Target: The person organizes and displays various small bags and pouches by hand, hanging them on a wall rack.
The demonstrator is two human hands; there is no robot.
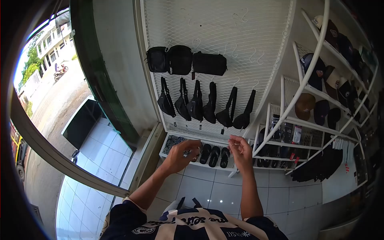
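Six black sling bags [195,109] hang lengthwise down the wire mesh [218,36], ahead of both raised hands. The right hand [243,157] is nearer the rightmost bag [241,121], fingers bent towards the thumb. The left hand [176,158] is loosely curled, near the black slippers [214,156]. I can't tell whether either pinches something small; neither touches a bag.

Bags [180,61] are black, mesh [168,24] white. Shirt [208,231] shows navy and cream stripes (dark lettering too). One cap [305,106] is brown.
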